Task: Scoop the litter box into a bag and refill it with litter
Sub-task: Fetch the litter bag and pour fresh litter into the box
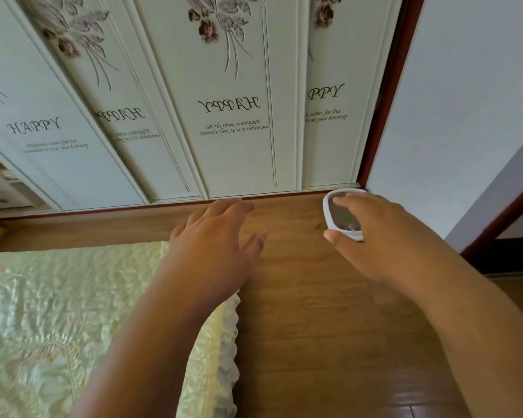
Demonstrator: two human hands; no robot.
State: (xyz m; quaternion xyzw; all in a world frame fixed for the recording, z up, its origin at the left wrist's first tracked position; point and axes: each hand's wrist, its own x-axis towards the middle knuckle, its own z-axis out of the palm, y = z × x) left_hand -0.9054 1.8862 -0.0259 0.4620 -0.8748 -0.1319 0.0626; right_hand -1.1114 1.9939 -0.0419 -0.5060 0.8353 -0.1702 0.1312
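Both hands spread open, left hand [221,233] above floor [314,312], right hand [372,233] over one litter box [328,211].

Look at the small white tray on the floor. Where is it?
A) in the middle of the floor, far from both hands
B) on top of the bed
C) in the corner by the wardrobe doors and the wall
C: the white tray sits on the wooden floor where the wardrobe doors meet the wall, and the right hand is at it, thumb at its near rim.
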